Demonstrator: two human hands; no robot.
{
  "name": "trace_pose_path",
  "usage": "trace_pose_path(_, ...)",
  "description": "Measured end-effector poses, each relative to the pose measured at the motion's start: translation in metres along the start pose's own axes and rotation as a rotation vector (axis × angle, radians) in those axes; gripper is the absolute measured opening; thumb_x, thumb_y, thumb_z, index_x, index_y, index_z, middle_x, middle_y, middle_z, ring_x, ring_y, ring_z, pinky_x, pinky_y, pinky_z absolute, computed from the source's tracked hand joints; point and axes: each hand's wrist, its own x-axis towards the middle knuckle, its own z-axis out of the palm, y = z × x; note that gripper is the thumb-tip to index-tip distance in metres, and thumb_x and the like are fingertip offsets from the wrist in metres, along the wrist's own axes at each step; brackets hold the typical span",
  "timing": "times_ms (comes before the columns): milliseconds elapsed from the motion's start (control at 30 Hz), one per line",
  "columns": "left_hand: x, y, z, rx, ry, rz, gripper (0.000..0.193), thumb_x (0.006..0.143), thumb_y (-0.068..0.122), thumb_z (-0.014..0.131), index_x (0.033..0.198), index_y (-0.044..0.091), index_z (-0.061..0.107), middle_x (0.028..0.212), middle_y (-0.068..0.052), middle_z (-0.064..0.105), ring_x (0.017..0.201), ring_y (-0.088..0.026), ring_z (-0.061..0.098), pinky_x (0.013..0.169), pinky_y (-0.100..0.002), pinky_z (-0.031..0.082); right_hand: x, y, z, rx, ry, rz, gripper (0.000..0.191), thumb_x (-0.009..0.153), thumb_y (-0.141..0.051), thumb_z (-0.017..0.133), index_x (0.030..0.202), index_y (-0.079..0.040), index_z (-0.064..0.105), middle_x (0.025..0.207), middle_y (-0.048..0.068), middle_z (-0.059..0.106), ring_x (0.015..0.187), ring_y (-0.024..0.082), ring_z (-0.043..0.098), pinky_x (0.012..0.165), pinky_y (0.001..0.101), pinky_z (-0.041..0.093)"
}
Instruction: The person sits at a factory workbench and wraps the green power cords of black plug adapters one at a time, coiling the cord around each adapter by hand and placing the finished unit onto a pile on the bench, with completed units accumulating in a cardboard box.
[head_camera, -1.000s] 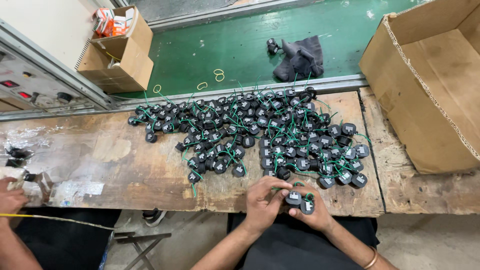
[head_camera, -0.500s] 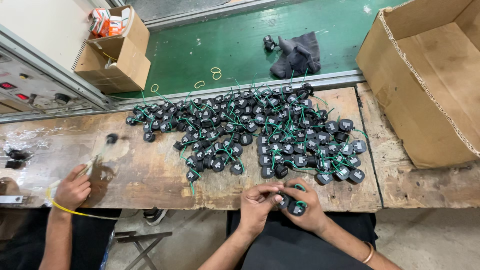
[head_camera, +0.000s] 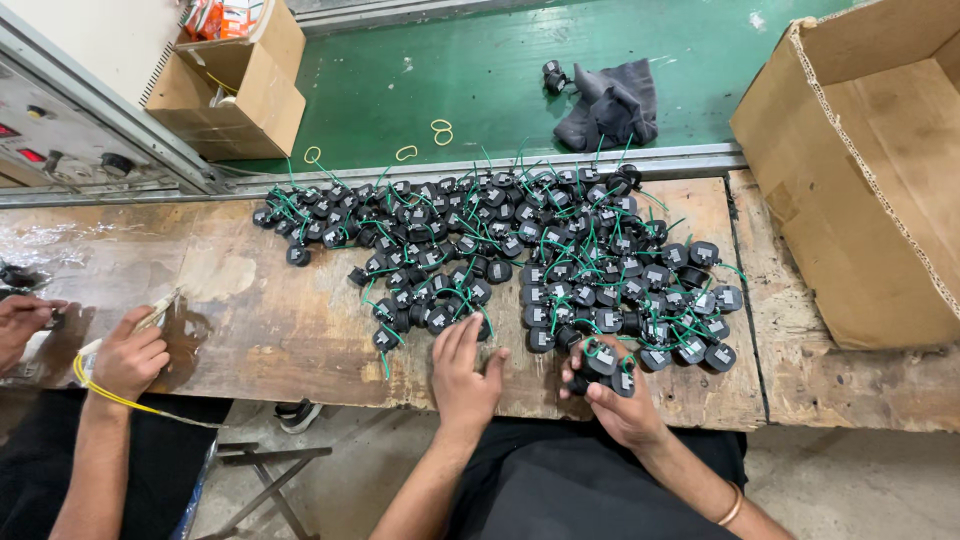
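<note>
A large heap of small black round parts with green wires (head_camera: 520, 255) covers the worn wooden bench (head_camera: 250, 320). My left hand (head_camera: 465, 375) lies flat on the bench at the heap's near edge, fingers apart and empty, its fingertips close to the nearest black parts. My right hand (head_camera: 620, 400) grips a small cluster of black parts (head_camera: 605, 365) at the bench's front edge, just below the heap's right side.
A co-worker's hands (head_camera: 125, 350) work at the left with a thin tool and a yellow band. A big open cardboard box (head_camera: 860, 170) stands right. Behind lie a green conveyor belt (head_camera: 480, 70), a grey cloth (head_camera: 605, 105), and a small cardboard box (head_camera: 235, 85).
My left hand has let go of the parts and dropped flat onto the bench. My right hand still holds the cluster. The co-worker's hand has moved onto the bench at left.
</note>
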Motion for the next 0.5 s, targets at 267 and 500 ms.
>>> trace_pose_path(267,-0.008,-0.010,0.004,0.061,-0.095,-0.213,0.033,0.081,0.021,0.084,0.109,0.012,0.071,0.115,-0.006,0.069,0.117,-0.028,0.060,0.103,-0.040,0.048,-0.008,-0.007,-0.010,0.126,-0.025,0.076,0.058,0.086,-0.015,0.083,0.132,-0.006,0.049,0.119,0.013,0.053,0.112,0.029,0.057,0.089,0.0454,0.055)
trace_pose_path(500,-0.007,-0.011,-0.006,0.117,-0.012,-0.110,0.040,0.079,0.016,0.079,0.116,0.005,0.067,0.119,-0.012,0.069,0.112,-0.036,0.061,0.096,-0.046,0.047,-0.005,-0.009,-0.010,0.204,0.010,0.063,0.055,0.087,-0.015,0.084,0.130,-0.008,0.050,0.119,0.010,0.052,0.113,0.027,0.055,0.089,0.0458,0.054)
